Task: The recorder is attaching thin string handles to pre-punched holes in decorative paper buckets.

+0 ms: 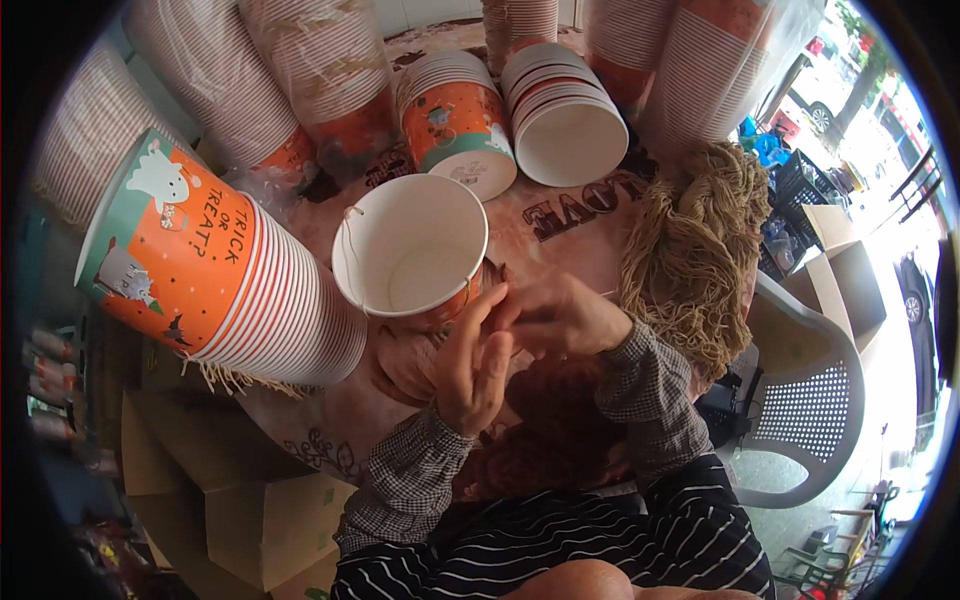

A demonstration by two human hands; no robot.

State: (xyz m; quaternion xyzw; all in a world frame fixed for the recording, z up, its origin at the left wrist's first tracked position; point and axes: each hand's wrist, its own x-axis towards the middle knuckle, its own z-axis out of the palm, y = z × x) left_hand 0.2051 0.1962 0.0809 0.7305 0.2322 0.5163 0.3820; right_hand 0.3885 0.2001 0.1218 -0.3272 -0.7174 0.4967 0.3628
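A paper bucket (410, 245), white inside and orange outside, stands in front of me with its mouth tilted toward me. A thin cord (348, 240) hangs from its left rim, and a short bit of cord shows at the right rim. Just off that right side, my left hand (468, 370) and my right hand (565, 315) meet at the fingertips. The left fingers are drawn together, the thumb raised beside them. My right fingers are curled in and slightly blurred. Whatever is pinched between the hands is too small to make out.
At left lies a long nested stack of orange printed buckets (270, 270). Two shorter stacks (455, 120) (570, 140) rest behind the bucket, with wrapped stacks (320, 80) farther back. A heap of tan cords (700, 255) covers the table's right edge, beside a plastic chair (810, 400). Cardboard boxes (270, 520) stand lower left.
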